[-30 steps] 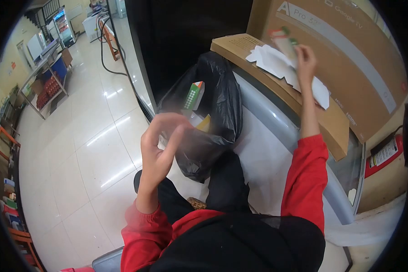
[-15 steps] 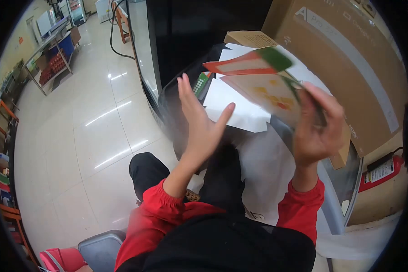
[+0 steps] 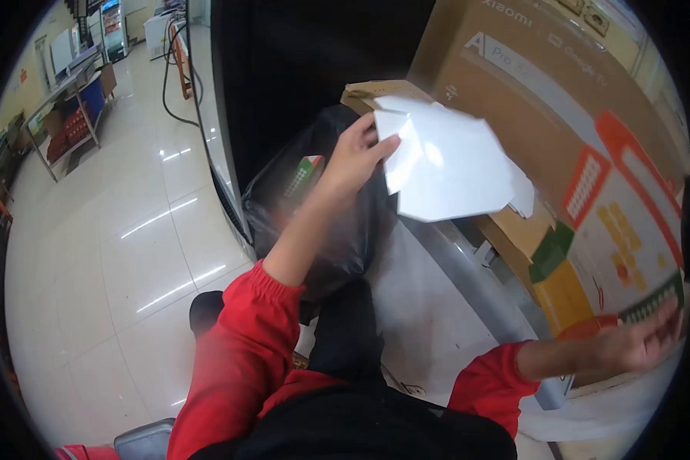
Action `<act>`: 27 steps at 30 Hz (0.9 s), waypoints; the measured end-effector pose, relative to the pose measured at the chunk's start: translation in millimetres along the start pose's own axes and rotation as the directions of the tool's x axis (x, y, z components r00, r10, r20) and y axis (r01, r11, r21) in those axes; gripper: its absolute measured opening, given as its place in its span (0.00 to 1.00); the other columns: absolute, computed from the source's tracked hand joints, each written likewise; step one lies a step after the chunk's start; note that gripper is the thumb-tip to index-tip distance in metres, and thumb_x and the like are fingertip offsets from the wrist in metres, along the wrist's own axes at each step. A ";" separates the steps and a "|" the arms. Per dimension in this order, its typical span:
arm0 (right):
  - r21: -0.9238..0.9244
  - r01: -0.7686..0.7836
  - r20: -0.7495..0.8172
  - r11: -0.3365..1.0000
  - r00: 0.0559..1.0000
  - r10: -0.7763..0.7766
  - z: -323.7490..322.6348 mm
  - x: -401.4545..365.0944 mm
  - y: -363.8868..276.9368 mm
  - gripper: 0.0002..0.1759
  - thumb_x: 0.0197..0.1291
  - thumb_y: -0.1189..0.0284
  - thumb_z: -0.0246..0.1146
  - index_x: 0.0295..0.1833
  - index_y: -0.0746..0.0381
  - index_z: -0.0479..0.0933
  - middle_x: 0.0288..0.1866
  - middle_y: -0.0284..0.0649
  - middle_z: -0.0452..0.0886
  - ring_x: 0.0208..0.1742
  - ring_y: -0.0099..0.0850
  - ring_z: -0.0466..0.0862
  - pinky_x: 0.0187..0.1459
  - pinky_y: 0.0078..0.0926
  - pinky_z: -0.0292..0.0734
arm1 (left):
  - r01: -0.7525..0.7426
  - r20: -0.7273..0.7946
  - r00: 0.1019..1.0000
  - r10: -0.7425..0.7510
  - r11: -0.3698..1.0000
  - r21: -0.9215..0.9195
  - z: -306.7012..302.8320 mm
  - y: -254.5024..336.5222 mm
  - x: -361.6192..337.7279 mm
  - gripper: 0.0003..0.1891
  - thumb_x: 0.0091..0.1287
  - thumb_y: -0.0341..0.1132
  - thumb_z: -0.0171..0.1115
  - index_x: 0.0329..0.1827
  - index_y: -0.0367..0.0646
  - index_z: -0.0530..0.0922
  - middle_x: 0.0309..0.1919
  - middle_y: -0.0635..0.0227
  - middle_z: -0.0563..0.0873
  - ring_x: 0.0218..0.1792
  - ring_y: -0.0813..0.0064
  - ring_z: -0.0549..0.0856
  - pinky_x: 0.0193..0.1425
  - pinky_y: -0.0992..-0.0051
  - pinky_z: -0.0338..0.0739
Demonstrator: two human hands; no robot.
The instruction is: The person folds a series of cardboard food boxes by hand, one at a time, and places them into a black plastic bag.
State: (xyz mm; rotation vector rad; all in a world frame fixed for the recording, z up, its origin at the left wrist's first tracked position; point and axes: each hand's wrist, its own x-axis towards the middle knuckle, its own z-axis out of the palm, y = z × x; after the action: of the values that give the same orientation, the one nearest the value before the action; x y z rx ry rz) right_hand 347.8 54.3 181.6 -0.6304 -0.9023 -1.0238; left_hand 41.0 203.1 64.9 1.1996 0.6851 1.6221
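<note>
My left hand (image 3: 354, 159) grips the left edge of a flat cardboard piece with its plain white side up (image 3: 456, 165), thumb on top. This white piece lies above a brown cardboard box (image 3: 523, 230). Far to the right, my right hand (image 3: 644, 341) is closed on the lower edge of a printed carton (image 3: 625, 241), opened out, with orange, green and yellow on white. Below my left hand sits a black plastic bag (image 3: 341, 238), and a small green and orange carton (image 3: 303, 176) shows in it.
A large brown TV box (image 3: 529, 84) leans behind the pieces. A grey metal edge (image 3: 468, 284) runs below them. On the left are a tiled floor (image 3: 123, 207), a metal table (image 3: 65, 115) and a black cable (image 3: 169, 107). A grey seat (image 3: 146, 441) stands at bottom left.
My right hand has carried the printed carton right and down, away from the white pieces. My left hand, open before, has closed on a white piece and lifted it. The view has shifted right.
</note>
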 end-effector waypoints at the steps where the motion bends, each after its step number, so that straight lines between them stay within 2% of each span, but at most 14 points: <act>1: -0.021 -0.025 -0.019 0.999 1.000 0.025 -10.2 3.5 0.5 0.15 0.61 0.73 0.61 0.49 0.73 0.74 0.45 0.49 0.79 0.39 0.30 0.80 0.41 0.23 0.77 | 0.003 -0.012 1.000 -0.003 1.000 -0.001 12.1 0.0 11.9 0.22 0.63 0.33 0.61 0.58 0.34 0.69 0.45 0.63 0.82 0.43 0.78 0.81 0.46 0.77 0.74; 6: 0.053 -0.309 -0.067 0.949 0.948 0.312 -33.1 4.1 -21.3 0.12 0.61 0.74 0.60 0.45 0.73 0.74 0.48 0.46 0.76 0.46 0.31 0.77 0.47 0.26 0.75 | -0.034 0.024 0.999 0.039 0.983 -0.179 88.8 -62.7 65.1 0.16 0.64 0.30 0.58 0.53 0.36 0.71 0.40 0.65 0.83 0.37 0.79 0.82 0.38 0.77 0.77; 7: 0.025 -0.282 0.007 0.959 0.959 0.282 -35.8 2.6 -20.8 0.12 0.61 0.74 0.60 0.46 0.72 0.73 0.47 0.45 0.76 0.46 0.30 0.77 0.47 0.25 0.74 | -0.007 0.109 0.994 0.018 0.995 -0.097 98.9 -83.1 73.6 0.16 0.65 0.33 0.58 0.52 0.35 0.70 0.41 0.64 0.83 0.38 0.77 0.82 0.37 0.77 0.77; 8: 0.000 -0.251 0.083 0.968 0.965 0.250 -38.5 -1.8 -18.0 0.12 0.62 0.74 0.59 0.47 0.70 0.72 0.45 0.44 0.75 0.46 0.30 0.76 0.48 0.24 0.73 | 0.263 0.166 0.947 -0.273 0.961 0.085 109.4 -95.5 78.1 0.24 0.69 0.44 0.52 0.59 0.34 0.67 0.46 0.59 0.82 0.46 0.72 0.81 0.47 0.74 0.76; 9: -0.023 -0.216 0.158 0.976 0.963 0.217 -42.2 -5.3 -14.6 0.12 0.62 0.73 0.59 0.48 0.69 0.71 0.44 0.43 0.75 0.46 0.29 0.75 0.48 0.24 0.72 | 0.243 0.156 0.953 -0.259 0.963 0.116 113.3 -100.8 74.9 0.27 0.69 0.49 0.49 0.61 0.34 0.65 0.48 0.57 0.80 0.49 0.70 0.80 0.52 0.73 0.74; 10: -0.032 -0.217 0.380 0.976 0.900 0.213 -47.7 -6.5 -12.0 0.11 0.63 0.73 0.57 0.47 0.68 0.71 0.43 0.41 0.75 0.43 0.27 0.75 0.46 0.22 0.71 | 0.225 0.148 0.958 -0.247 0.963 0.146 119.9 -106.2 65.7 0.31 0.69 0.53 0.45 0.63 0.34 0.63 0.50 0.56 0.79 0.52 0.68 0.78 0.56 0.72 0.71; 11: 0.004 -0.282 0.474 0.959 0.846 0.246 -43.9 -12.8 -12.1 0.09 0.62 0.74 0.57 0.45 0.67 0.71 0.42 0.40 0.74 0.42 0.25 0.75 0.46 0.20 0.70 | 0.209 0.144 0.961 -0.237 0.961 0.182 126.5 -112.2 55.2 0.34 0.70 0.57 0.42 0.65 0.34 0.61 0.52 0.54 0.78 0.55 0.66 0.77 0.60 0.71 0.69; 13: 0.048 -0.437 0.657 0.898 0.691 0.301 -27.3 -35.6 -17.1 0.07 0.61 0.76 0.57 0.44 0.66 0.71 0.39 0.38 0.74 0.40 0.23 0.75 0.44 0.18 0.70 | 0.203 0.289 0.940 -0.181 0.978 -0.049 100.9 -55.5 9.0 0.39 0.68 0.62 0.36 0.70 0.36 0.55 0.56 0.49 0.75 0.62 0.63 0.71 0.67 0.70 0.59; 15: 0.020 -0.604 0.817 0.797 0.469 0.335 -9.6 -58.8 -30.7 0.07 0.59 0.78 0.59 0.43 0.66 0.72 0.36 0.36 0.75 0.39 0.22 0.75 0.43 0.17 0.70 | 0.233 0.559 0.828 -0.054 0.939 -0.254 49.5 11.4 -33.4 0.39 0.68 0.63 0.36 0.67 0.35 0.61 0.52 0.49 0.78 0.58 0.62 0.76 0.65 0.68 0.63; 17: -0.052 -0.711 0.907 0.702 0.260 0.330 3.0 -92.6 -50.9 0.07 0.57 0.78 0.61 0.41 0.65 0.73 0.34 0.35 0.78 0.37 0.21 0.77 0.42 0.17 0.70 | 0.070 0.586 0.808 -0.058 0.998 0.002 -5.9 44.5 -67.3 0.33 0.69 0.58 0.42 0.62 0.35 0.67 0.46 0.52 0.82 0.51 0.65 0.81 0.60 0.68 0.69; 20: -0.051 -0.875 0.981 0.482 0.046 0.188 7.1 -157.1 -90.3 0.07 0.54 0.79 0.64 0.38 0.66 0.74 0.34 0.36 0.77 0.34 0.19 0.77 0.36 0.16 0.71 | 0.060 0.184 0.975 -0.121 0.950 0.307 -25.5 53.8 -126.2 0.18 0.67 0.39 0.53 0.53 0.34 0.73 0.38 0.61 0.84 0.42 0.76 0.82 0.49 0.77 0.74; 21: -0.014 -0.892 0.986 0.451 0.063 0.156 7.0 -174.6 -108.3 0.06 0.53 0.80 0.65 0.37 0.66 0.75 0.34 0.36 0.77 0.34 0.20 0.77 0.35 0.16 0.71 | 0.100 0.065 0.989 -0.132 0.927 0.361 -30.7 54.7 -141.8 0.13 0.65 0.30 0.56 0.51 0.34 0.74 0.38 0.64 0.84 0.42 0.80 0.80 0.47 0.79 0.73; 24: 0.108 -0.920 0.987 0.376 0.144 0.068 2.7 -216.0 -157.5 0.06 0.50 0.81 0.66 0.34 0.65 0.76 0.34 0.38 0.78 0.32 0.24 0.79 0.33 0.17 0.72 | 0.127 -0.297 0.953 0.068 0.796 0.591 -47.2 40.4 -182.0 0.07 0.61 0.28 0.59 0.35 0.32 0.77 0.27 0.61 0.83 0.30 0.78 0.81 0.37 0.77 0.73; 27: 0.287 -0.858 0.947 0.426 0.322 0.012 -5.2 -236.2 -194.9 0.07 0.47 0.82 0.66 0.33 0.64 0.77 0.35 0.39 0.78 0.31 0.28 0.80 0.33 0.19 0.73 | 0.153 -0.416 0.873 0.254 0.667 0.729 -71.2 40.3 -211.0 0.06 0.59 0.28 0.60 0.31 0.32 0.79 0.25 0.59 0.82 0.27 0.75 0.81 0.35 0.77 0.73</act>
State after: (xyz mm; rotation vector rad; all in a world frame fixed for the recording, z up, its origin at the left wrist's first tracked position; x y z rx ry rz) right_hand 116.7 76.5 -18.1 -0.5574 -1.7580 0.5348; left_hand -30.3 0.8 -7.1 1.3645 1.8105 1.7603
